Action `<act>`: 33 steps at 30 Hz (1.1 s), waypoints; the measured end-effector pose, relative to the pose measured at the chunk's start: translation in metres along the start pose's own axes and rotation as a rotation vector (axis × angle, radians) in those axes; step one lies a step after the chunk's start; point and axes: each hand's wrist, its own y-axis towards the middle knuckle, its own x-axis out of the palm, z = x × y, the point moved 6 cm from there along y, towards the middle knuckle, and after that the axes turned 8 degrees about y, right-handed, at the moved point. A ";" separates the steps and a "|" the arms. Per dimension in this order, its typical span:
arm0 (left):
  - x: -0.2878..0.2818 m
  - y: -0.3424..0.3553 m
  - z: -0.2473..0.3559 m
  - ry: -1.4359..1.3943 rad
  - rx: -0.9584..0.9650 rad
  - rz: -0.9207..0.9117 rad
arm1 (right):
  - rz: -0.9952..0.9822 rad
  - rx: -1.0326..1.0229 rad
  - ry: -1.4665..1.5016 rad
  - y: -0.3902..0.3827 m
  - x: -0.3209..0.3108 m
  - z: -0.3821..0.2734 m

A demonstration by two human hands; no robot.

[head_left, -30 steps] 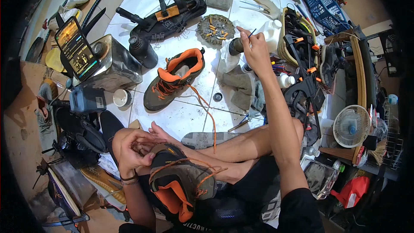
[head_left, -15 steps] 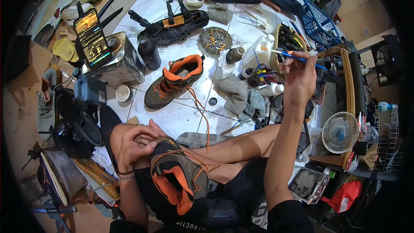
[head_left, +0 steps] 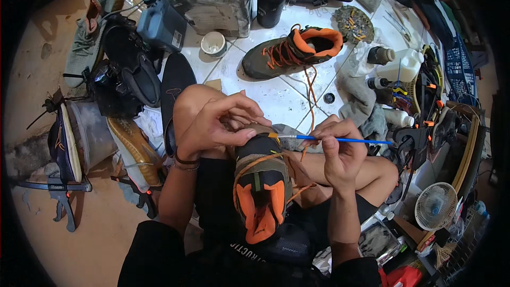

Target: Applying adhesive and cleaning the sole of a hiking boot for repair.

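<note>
A brown hiking shoe with orange lining and loose orange laces rests in my lap, its collar toward me and its toe away. My left hand grips it at the toe, thumb by the edge and fingers curled. Between the fingertips of my right hand is a slim paintbrush with a blue handle. Its bristles meet the toe end close to my left thumb; whether they press on it I cannot tell. A matching hiking shoe stands on the white tiles beyond my knees.
A small white cup, blue-grey jug and dark bottle stand ahead. Rags, a white plastic bottle and an ashtray are to the right. Several shoes and clamps lie left; a small fan stands right.
My right hand has come down and left from the bottles, bringing the paintbrush to the shoe's toe. My left hand keeps hold of the shoe. The view has swung left and downward.
</note>
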 end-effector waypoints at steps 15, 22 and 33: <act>-0.001 0.004 -0.011 -0.082 0.020 -0.051 | -0.050 -0.084 -0.252 -0.007 0.012 0.015; 0.000 0.004 -0.011 -0.094 0.022 -0.059 | -0.064 -0.109 -0.261 -0.006 0.019 0.011; -0.002 0.009 -0.015 -0.029 0.058 -0.119 | -0.152 -0.190 -0.327 -0.006 0.037 0.009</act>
